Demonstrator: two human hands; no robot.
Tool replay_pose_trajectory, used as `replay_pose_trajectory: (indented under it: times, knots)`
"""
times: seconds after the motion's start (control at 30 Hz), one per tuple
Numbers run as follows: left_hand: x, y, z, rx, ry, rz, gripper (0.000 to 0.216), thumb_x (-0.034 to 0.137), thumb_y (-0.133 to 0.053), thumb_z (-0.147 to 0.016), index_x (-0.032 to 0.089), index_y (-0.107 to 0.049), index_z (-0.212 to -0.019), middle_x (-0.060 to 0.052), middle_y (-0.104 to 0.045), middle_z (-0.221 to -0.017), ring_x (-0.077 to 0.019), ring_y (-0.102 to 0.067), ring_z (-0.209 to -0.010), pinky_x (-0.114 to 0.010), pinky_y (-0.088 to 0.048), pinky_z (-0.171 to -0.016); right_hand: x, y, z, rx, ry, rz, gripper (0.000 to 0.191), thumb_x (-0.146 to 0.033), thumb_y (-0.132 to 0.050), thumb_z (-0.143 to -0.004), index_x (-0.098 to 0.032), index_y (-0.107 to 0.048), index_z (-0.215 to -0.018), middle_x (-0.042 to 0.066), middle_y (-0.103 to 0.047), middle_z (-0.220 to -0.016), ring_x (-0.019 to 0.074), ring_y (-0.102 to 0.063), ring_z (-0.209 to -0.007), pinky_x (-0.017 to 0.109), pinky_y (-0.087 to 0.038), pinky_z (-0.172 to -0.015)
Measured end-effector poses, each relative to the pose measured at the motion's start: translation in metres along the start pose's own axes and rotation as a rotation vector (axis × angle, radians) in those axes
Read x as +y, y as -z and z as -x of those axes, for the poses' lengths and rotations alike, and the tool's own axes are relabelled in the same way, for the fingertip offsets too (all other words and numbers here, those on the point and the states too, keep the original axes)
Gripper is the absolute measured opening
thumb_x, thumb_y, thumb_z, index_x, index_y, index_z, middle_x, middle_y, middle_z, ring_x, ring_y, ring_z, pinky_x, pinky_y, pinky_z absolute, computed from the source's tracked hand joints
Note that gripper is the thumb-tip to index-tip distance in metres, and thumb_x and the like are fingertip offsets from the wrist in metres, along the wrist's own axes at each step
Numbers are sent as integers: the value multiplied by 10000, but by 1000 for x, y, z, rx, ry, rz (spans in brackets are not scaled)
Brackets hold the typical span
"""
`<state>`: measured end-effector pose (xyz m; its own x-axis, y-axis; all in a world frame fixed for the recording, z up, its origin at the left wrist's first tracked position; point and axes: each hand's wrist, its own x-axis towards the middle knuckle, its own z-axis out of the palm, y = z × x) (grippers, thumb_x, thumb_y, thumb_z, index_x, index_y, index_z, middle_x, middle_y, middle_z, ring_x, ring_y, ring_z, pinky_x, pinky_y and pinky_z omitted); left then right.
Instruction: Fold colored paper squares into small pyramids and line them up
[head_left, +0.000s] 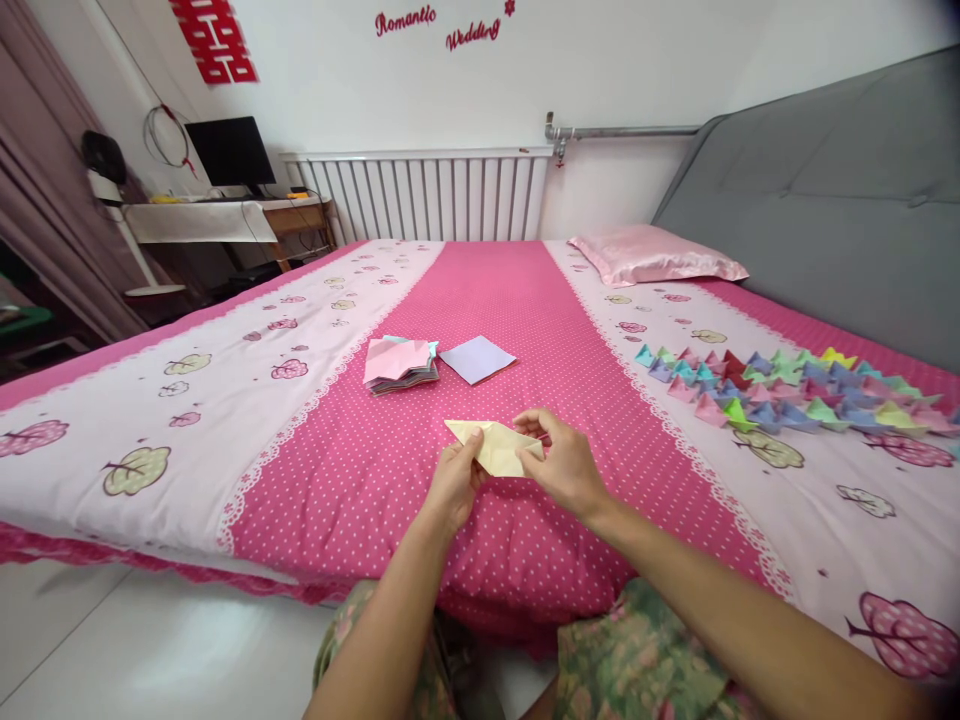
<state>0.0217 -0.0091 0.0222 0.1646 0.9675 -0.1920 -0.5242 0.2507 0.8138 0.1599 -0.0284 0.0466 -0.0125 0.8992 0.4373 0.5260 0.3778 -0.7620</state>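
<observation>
A pale yellow sheet of folded paper (501,450) is held above the pink bedspread, with a pointed corner at its left end. My left hand (459,478) pinches it near that point, thumb on top. At the other end, my right hand (564,462) grips the paper between thumb and fingers. Beyond my hands lies a lavender paper square (478,359). Just left of it sits a stack of partly folded papers (400,364), pink on top.
Rows of small folded paper boats (787,390) in many colours stand on the bed at right. A pink pillow (660,256) rests by the grey headboard (825,170). A radiator (420,198) and a desk with a monitor (230,153) are at the back.
</observation>
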Motion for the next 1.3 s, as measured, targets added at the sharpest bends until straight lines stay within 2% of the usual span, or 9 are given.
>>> replay_pose_trajectory:
  times: [0.13, 0.23, 0.43, 0.6, 0.73, 0.87, 1.03, 1.17, 1.3]
  knots:
    - [2, 0, 1, 14, 4, 25, 227, 317, -623, -704, 110, -628, -797, -73, -665, -750, -141, -608, -645, -228, -484, -602, -3, -1, 2, -63, 92, 93, 211, -114, -489, -714, -214, -608, -856, 28, -631, -828, 161, -567, -756, 285, -442, -684]
    - [2, 1, 1, -1, 5, 38, 244, 315, -617, -711, 108, -629, -840, -73, -664, -771, -137, -610, -668, -228, -491, -635, -3, -2, 3, -80, 125, 141, 225, -100, -503, -714, -223, -619, -863, 27, -629, -835, 173, -555, -787, 296, -429, -697]
    - [2, 0, 1, -12, -6, 26, 233, 310, -612, -717, 104, -628, -824, -86, -668, -802, -144, -615, -682, -223, -494, -616, 0, -2, 2, -69, 74, 95, 211, -173, -483, -771, -217, -625, -920, 42, -621, -882, 149, -555, -692, 270, -434, -616]
    - [3, -1, 2, -15, -10, 3, 257, 332, -624, -703, 108, -633, -831, -92, -672, -819, -158, -620, -703, -235, -491, -625, -1, 0, 1, -90, 71, 85, 216, -218, -494, -771, -228, -640, -930, 43, -640, -891, 160, -574, -703, 283, -446, -631]
    - [3, 0, 4, -69, -30, -35, 291, 350, -655, -669, 110, -630, -831, -96, -675, -829, -176, -626, -730, -257, -484, -658, 1, 1, 0, -45, -45, 34, 319, -206, -521, -733, -224, -580, -1046, 43, -646, -946, 182, -595, -786, 306, -459, -701]
    - [1, 1, 3, -106, -84, -85, 419, 251, -754, -544, 121, -600, -912, -100, -668, -909, -198, -625, -796, -276, -469, -718, 12, 1, -2, 0, -177, -105, 433, -216, -535, -714, -218, -501, -1146, 62, -641, -950, 173, -605, -751, 294, -481, -653]
    - [-1, 2, -1, -31, -90, -160, 574, 148, -761, -483, 122, -513, -1000, -76, -681, -779, -179, -630, -669, -271, -473, -640, 19, -1, -5, -3, -261, -244, 352, -199, -514, -708, -221, -544, -1058, 56, -619, -1015, 161, -609, -783, 269, -492, -629]
    - [-1, 4, -3, 65, -135, -179, 532, 118, -691, -544, 132, -470, -1028, -61, -677, -751, -138, -608, -593, -230, -448, -566, 11, -1, -5, -36, -377, -375, 382, -160, -530, -682, -196, -523, -1062, 74, -606, -1034, 152, -615, -772, 256, -500, -615]
    - [-1, 6, -3, 38, -158, -164, 404, 162, -657, -584, 149, -538, -970, -70, -665, -857, -140, -613, -680, -220, -444, -577, 3, 1, -7, -56, -539, -508, 362, -133, -553, -675, -163, -524, -1034, 78, -639, -927, 141, -617, -706, 255, -504, -612]
